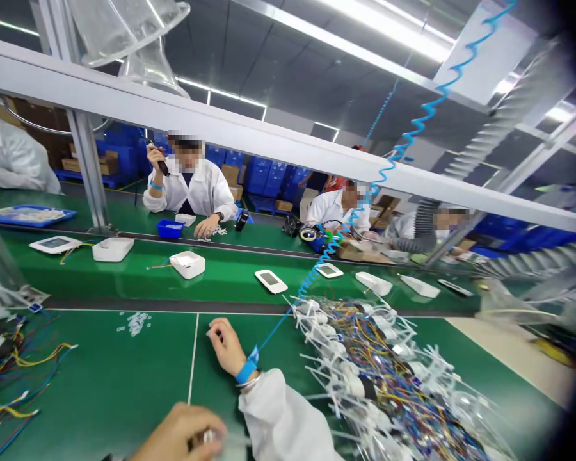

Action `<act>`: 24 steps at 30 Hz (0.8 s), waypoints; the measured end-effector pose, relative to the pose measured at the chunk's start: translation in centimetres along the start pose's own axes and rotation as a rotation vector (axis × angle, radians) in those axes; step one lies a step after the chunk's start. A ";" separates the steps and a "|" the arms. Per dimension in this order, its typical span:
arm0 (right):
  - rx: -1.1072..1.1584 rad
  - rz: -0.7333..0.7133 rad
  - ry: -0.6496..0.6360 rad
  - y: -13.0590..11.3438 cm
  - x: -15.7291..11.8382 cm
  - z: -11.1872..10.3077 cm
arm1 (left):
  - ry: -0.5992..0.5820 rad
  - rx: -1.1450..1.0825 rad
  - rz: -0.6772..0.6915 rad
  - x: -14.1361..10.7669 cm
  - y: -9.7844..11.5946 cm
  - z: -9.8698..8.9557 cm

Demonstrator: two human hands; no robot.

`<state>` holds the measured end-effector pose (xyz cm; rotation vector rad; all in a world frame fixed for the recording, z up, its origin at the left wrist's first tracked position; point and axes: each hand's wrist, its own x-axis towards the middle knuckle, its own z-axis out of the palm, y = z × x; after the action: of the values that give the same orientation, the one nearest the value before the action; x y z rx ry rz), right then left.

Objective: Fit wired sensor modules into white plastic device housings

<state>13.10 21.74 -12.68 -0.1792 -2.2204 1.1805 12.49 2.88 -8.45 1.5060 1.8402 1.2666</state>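
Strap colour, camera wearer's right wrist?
The strap is bright blue; head view shows it.

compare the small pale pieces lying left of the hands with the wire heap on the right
Size: the pale pieces form a small cluster; the wire heap spreads far wider.
Colour: the pale pieces look whitish throughout; the wire heap mixes yellow, blue and red with white parts.
Both lie on the green bench.

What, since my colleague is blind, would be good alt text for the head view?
A person's right hand, in a blue wristband, is over a green workbench beside a heap of wires and white parts; the left hand is blurred, nearer the camera. Beyond, white housings line a green strip, with white-coated workers behind.
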 end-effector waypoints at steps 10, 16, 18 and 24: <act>-0.005 -0.035 0.100 -1.4 -0.6 -0.6 | 0.098 -0.273 -0.258 5.2 -6.8 -2.7; -0.057 -0.058 -0.133 -3.2 -1.6 0.6 | 0.284 0.064 -0.130 4.6 -5.8 -3.5; -0.051 -0.037 -0.146 -3.1 -1.6 0.8 | 0.312 0.134 -0.141 4.5 -5.7 -3.7; 0.023 -0.021 -0.153 -2.4 -1.3 0.9 | 0.281 0.120 -0.155 4.5 -5.6 -3.7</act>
<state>14.07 19.19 -11.75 -0.0571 -2.3333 1.2443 5.25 5.76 -10.55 1.2648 2.2003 1.3704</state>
